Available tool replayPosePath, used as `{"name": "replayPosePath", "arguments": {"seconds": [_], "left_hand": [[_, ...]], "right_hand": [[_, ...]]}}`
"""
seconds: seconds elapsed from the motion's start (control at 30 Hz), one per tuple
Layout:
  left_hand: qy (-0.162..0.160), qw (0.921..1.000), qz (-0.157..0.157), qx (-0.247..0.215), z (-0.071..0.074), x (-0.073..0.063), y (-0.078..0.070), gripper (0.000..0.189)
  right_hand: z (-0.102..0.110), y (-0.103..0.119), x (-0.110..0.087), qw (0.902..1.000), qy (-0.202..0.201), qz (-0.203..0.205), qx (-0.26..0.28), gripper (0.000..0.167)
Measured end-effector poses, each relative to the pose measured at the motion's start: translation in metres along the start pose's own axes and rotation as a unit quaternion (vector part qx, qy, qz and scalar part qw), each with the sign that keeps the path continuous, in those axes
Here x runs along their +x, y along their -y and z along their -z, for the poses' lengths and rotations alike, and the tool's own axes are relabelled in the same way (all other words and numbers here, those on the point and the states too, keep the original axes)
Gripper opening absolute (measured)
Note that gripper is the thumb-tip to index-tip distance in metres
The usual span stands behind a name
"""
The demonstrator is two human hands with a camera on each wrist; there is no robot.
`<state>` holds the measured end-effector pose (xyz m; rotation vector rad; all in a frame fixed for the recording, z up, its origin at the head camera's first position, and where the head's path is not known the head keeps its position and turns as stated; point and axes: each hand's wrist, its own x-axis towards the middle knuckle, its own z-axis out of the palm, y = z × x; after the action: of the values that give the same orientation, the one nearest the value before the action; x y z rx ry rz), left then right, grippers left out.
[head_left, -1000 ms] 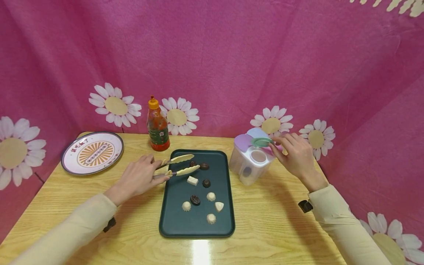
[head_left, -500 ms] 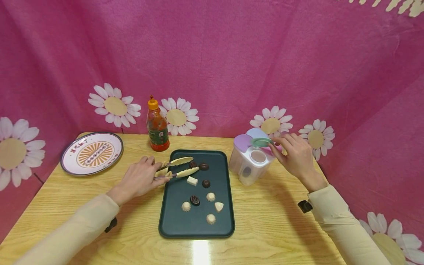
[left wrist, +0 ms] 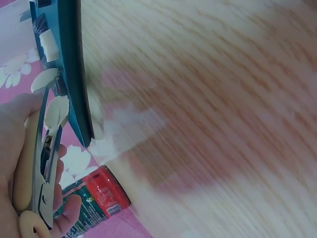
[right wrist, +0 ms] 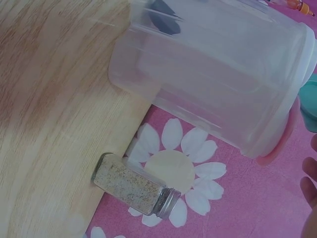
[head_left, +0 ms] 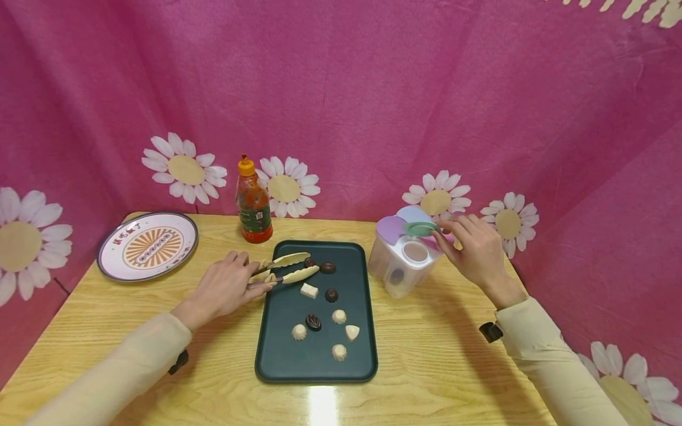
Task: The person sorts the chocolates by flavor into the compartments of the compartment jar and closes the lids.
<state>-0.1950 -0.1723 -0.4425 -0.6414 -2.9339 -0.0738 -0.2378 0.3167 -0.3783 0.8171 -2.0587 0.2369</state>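
My left hand (head_left: 221, 290) grips a pair of tongs (left wrist: 42, 173) with cream-coloured tips, held over the left side of a dark green tray (head_left: 288, 370). The parted tips reach a dark chocolate (head_left: 309, 262) at the tray's far end; whether they touch it I cannot tell. Further dark and white chocolates are scattered on the tray, among them a white block (head_left: 309, 290). With thumb and fingers, my right hand (head_left: 476, 251) pinches a raised green lid (head_left: 421, 230) on a clear container (head_left: 403, 269). Its round opening (head_left: 415, 251) is uncovered, and a dark piece (right wrist: 165, 17) lies inside.
A red sauce bottle (head_left: 254, 207) with an orange cap stands behind the tray. Further left is a patterned oval plate (head_left: 114, 257). Beside the container, a glass jar of pale grains (right wrist: 128, 183) shows in the right wrist view. Pink flowered cloth (head_left: 341, 118) borders the table.
The tongs' tips have come slightly closer together near the dark chocolate, and the left hand has shifted very little. My right hand keeps the green lid raised in the same place.
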Motion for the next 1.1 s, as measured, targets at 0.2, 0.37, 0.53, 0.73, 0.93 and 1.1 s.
{"name": "replayPosePath", "arguments": {"seconds": [0.2,0.37,0.53,0.73,0.93,1.1], "left_hand": [[0.006,0.9997,0.017,-0.013,0.006,0.001,0.0,0.062],[-0.01,0.9996,0.018,-0.02,0.016,0.003,-0.003,0.065],[-0.038,0.9983,0.019,-0.039,0.03,0.009,-0.011,0.068],[-0.059,0.9972,0.01,-0.044,0.049,0.017,-0.025,0.069],[-0.066,0.9971,-0.011,-0.036,0.065,0.026,-0.045,0.067],[-0.079,0.9952,-0.039,-0.043,0.074,0.031,-0.063,0.063]], "right_hand": [[-0.001,0.001,0.001,1.0,-0.001,0.003,0.004,0.03],[0.0,0.0,0.0,1.0,0.0,0.005,0.007,0.028],[0.0,-0.001,-0.001,1.0,0.003,0.003,0.005,0.029],[-0.002,-0.002,-0.002,1.0,-0.002,0.002,0.002,0.033],[-0.002,-0.001,-0.001,1.0,-0.004,0.002,0.002,0.031],[-0.002,0.0,-0.002,1.0,-0.001,0.0,0.005,0.035]]}}
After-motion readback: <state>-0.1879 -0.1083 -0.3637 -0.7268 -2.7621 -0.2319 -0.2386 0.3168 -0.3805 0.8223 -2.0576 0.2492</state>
